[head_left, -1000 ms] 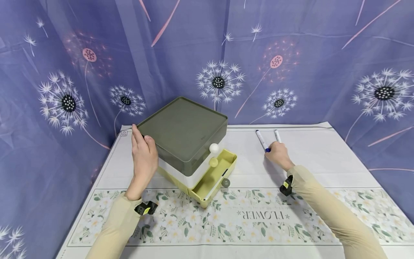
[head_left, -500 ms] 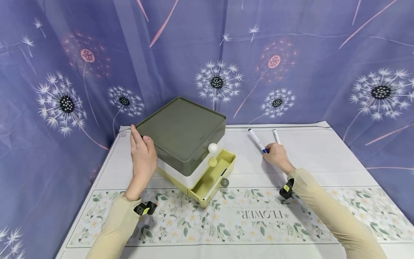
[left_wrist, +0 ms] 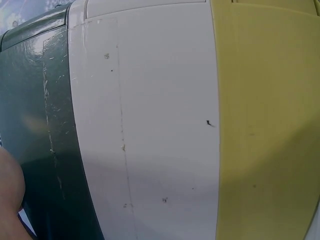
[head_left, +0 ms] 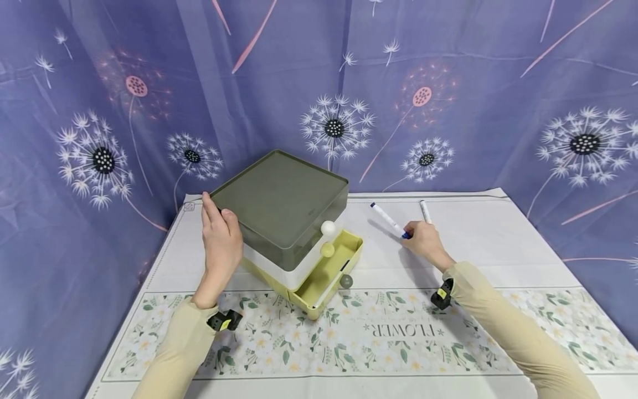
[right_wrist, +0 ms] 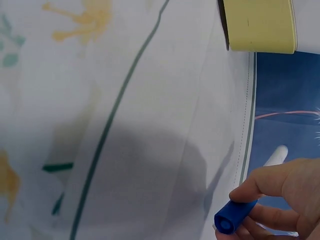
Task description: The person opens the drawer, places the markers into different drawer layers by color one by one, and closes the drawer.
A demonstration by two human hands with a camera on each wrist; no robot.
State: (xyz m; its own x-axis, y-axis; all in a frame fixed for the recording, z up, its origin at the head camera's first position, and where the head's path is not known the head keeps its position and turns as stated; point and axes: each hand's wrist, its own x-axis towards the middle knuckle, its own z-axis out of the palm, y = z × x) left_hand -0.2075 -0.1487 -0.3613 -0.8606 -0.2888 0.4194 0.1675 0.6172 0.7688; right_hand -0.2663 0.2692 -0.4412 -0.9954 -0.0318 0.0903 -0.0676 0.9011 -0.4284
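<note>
My left hand [head_left: 221,249] rests, fingers straight, against the left side of a stacked drawer box [head_left: 284,199], dark green over white over yellow. In the left wrist view its side wall [left_wrist: 160,115] fills the frame, with part of the hand at the left edge. The bottom yellow drawer [head_left: 358,239] is pulled out, and a slim white pen [head_left: 326,292] lies along its front. Right of the box, my right hand [head_left: 423,243] pinches a white marker [head_left: 387,219] at its blue end [right_wrist: 234,215]; the other end slants up and left, with a shadow on the cloth.
A second white marker [head_left: 425,211] lies just behind my right hand, partly hidden by it. Round knobs, white [head_left: 328,228], yellow [head_left: 327,250] and grey-green [head_left: 346,281], stick out from the drawer fronts. A purple dandelion curtain [head_left: 259,111] hangs behind the flower-print tablecloth [head_left: 399,354].
The marker in my right hand has swung, its far end moving left toward the drawer box, and the hand has shifted slightly left. My left hand and the box have stayed put.
</note>
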